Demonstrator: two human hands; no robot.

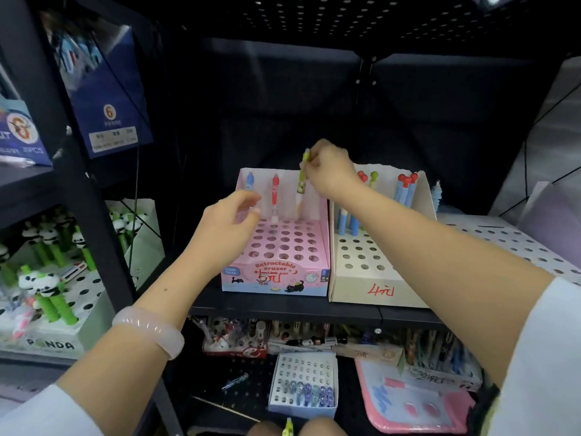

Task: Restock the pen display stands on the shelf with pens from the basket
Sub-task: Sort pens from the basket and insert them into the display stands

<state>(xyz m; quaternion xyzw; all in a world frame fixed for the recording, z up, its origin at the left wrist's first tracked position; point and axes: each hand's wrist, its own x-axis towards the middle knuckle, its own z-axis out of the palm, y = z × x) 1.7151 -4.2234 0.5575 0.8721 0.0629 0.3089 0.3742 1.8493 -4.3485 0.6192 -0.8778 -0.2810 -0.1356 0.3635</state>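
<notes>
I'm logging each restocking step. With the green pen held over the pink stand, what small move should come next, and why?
Probably lower the green pen straight down into a back-row hole of the pink stand. The right hand pinches it near the top, roughly upright, its tip at the back row beside the red pen. The left hand hovers open in front, holding nothing.

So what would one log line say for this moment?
right hand: pinching green pen | over pink stand back row | left hand: open, hovering

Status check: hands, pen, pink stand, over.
Right hand pinching yellow-green pen, tip at back row of pink cardboard stand. Left hand open, empty, hovering beside. Holes ahead unobstructed.
</notes>
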